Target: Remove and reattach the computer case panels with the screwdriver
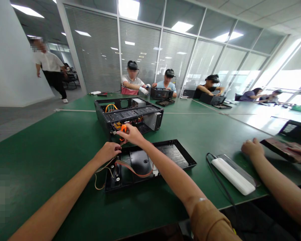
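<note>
My right hand (132,135) is closed on a screwdriver with an orange handle (123,128), held roughly upright with its shaft pointing down. Just below it, my left hand (109,152) pinches its fingers together near the shaft; what they hold is too small to make out. Thin wires trail beneath that hand. Both hands are above the near left corner of a black front panel (140,160), which lies on the table with a multicoloured ribbon cable (132,170) across it. Directly behind lies an opened black computer case (125,115), with cables inside.
The green table (65,160) runs far back. A white power bank (233,175) with a black cable lies at right. Beside it, a co-worker's arms (273,174) handle a dark part. Other people sit behind computer cases (162,93); one person (50,67) walks at left.
</note>
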A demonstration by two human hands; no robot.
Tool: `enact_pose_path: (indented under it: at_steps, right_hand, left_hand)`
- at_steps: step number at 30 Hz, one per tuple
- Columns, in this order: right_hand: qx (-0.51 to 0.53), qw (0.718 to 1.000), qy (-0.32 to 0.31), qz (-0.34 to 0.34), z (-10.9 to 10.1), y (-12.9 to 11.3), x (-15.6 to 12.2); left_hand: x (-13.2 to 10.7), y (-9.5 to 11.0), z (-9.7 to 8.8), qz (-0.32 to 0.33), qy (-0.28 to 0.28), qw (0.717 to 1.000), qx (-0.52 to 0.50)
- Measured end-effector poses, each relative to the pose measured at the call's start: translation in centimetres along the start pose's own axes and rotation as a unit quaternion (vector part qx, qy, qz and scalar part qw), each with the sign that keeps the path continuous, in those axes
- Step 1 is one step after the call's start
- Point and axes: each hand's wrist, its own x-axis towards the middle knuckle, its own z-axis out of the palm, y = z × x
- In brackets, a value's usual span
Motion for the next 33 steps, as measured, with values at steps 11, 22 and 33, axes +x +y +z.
enact_pose_path:
  at_steps: [11,22,33]
  right_hand:
    - [0.073,0.997,-0.006,0.002,0.9,-0.3,0.6]
    - [-0.008,1.000,0.021,-0.001,1.0,-0.7,0.3]
    - [0.047,0.998,0.008,0.030,1.5,-1.0,0.6]
  left_hand:
    - [0.0,0.1,-0.2,-0.007,-0.009,1.000,-0.017]
    - [0.0,-0.1,-0.2,0.003,-0.010,1.000,-0.025]
    - [-0.3,0.5,-0.6,0.007,-0.007,1.000,-0.019]
